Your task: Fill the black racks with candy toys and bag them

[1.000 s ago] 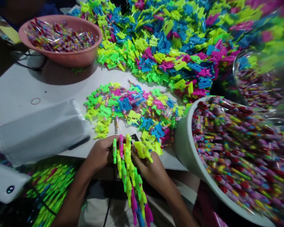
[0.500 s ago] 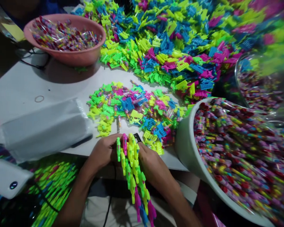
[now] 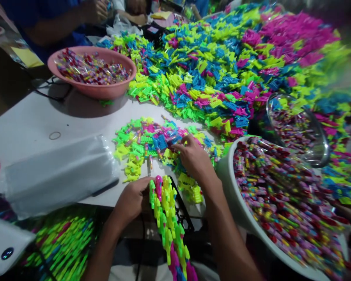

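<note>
At the table's front edge, my left hand [image 3: 136, 197] is closed on a black rack [image 3: 183, 208], its fingertips partly hidden. Rows of small plastic toys [image 3: 166, 212], in green, yellow, pink and blue, hang along the rack toward my lap. My right hand [image 3: 195, 158] is over a small heap of toys mixed with wrapped candy tubes [image 3: 134, 142]. Its thumb and forefinger are pinched together at the heap, beside a blue toy [image 3: 160, 143]; what they hold is too small to make out.
A pink basin [image 3: 102, 90] and a white bucket [image 3: 229, 168] hold candy tubes. Behind them rises a large toy pile [image 3: 222, 74], with a clear bowl [image 3: 321, 146] at right. Plastic bags [image 3: 61, 173] lie left, near a white device [image 3: 10, 244]. Other people sit across the table.
My right hand has left the rack and moved forward to the small heap. My left hand still holds the rack with its toys. The view has tilted up slightly.
</note>
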The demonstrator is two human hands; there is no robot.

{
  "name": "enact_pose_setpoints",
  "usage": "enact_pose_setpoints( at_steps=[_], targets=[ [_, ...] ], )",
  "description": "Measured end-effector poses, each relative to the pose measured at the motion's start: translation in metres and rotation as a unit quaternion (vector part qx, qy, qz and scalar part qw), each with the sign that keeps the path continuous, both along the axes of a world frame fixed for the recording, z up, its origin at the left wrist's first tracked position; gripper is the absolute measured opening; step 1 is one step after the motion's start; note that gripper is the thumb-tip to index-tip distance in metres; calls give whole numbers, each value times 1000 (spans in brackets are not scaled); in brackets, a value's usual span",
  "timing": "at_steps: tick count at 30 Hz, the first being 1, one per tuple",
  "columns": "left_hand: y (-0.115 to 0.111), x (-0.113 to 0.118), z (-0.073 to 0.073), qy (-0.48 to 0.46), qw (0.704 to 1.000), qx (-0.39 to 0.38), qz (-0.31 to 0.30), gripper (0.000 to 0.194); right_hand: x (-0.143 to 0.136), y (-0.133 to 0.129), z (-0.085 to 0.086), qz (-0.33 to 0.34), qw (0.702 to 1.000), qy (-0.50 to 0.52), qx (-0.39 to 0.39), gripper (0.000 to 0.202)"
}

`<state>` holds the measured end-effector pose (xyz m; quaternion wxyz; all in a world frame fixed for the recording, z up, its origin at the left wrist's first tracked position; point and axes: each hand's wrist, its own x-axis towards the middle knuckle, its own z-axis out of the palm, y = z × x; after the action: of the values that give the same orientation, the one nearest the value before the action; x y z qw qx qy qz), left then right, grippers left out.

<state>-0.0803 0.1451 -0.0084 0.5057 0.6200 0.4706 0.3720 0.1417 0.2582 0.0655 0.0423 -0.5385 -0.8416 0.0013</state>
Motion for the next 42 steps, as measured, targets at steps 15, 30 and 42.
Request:
enact_pose_setpoints(
  at_steps=[15,30,42],
  targets=[
    [2,0,5,67,996,46,42,27,22,-124,-18,-65,913,386,-120,16],
    [-2,4,11,132,989,29,62,19,12,-152,-43,32,947,259,-187,14],
    [-6,-8,6,132,987,43,75,19,67,-176,-26,-178,953,218,-117,43]
  ],
)
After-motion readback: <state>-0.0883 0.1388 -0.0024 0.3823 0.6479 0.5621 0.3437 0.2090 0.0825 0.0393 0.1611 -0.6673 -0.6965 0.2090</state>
